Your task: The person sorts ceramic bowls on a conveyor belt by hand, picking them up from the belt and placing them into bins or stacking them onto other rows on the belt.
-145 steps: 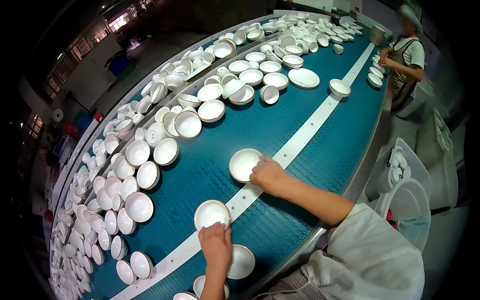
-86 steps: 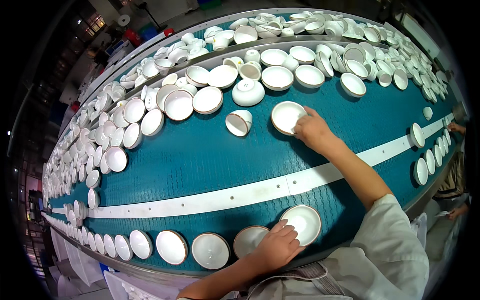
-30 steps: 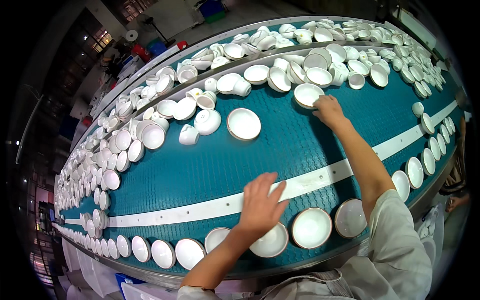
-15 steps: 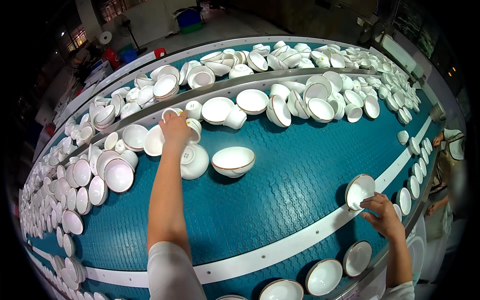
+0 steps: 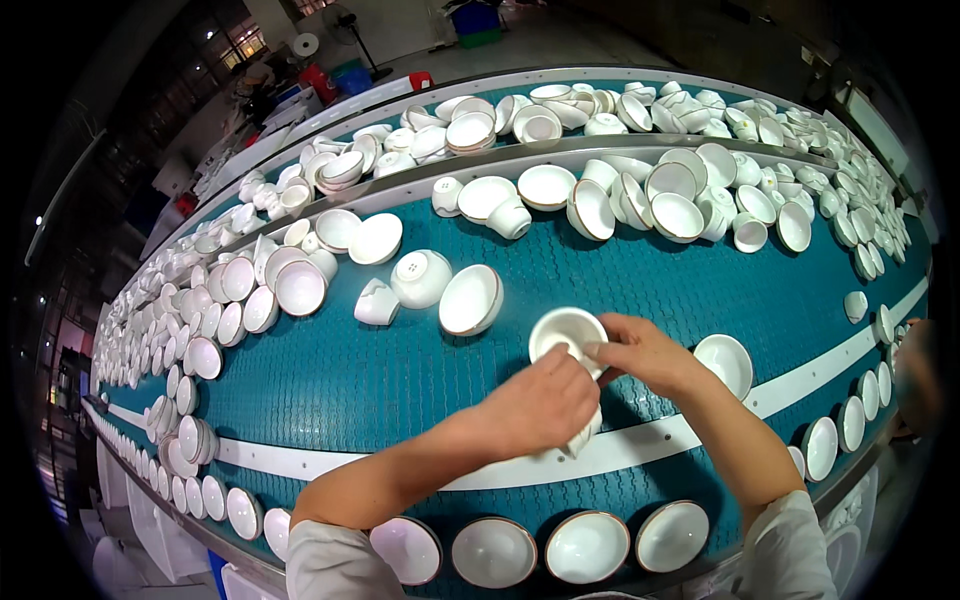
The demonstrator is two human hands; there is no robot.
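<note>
My two hands meet over the middle of the teal belt. Between them is a white cup [image 5: 566, 325], its opening facing up toward me. My left hand [image 5: 548, 398] is closed at its near side, and another white piece [image 5: 587, 434] shows below the fingers, mostly hidden. My right hand [image 5: 645, 352] grips the cup's right rim with thumb and fingers. Right of my right wrist, a white bowl [image 5: 724, 366] rests by the white divider strip. Left of the cup lie a tilted brown-rimmed bowl [image 5: 471, 300], an overturned bowl [image 5: 421, 279] and a small cup [image 5: 376, 303].
Heaps of white bowls and cups line the metal rail [image 5: 420, 185] and fill the left side. A curved white strip [image 5: 640, 440] divides off a nearer lane, where brown-rimmed bowls [image 5: 588, 546] stand in a row. Part of another person [image 5: 915, 375] shows at the right edge.
My left hand has come back from the far pile toward me and now grips a cup. My right hand has left the bowl by the strip and moved left to the cup. The view has shifted.
</note>
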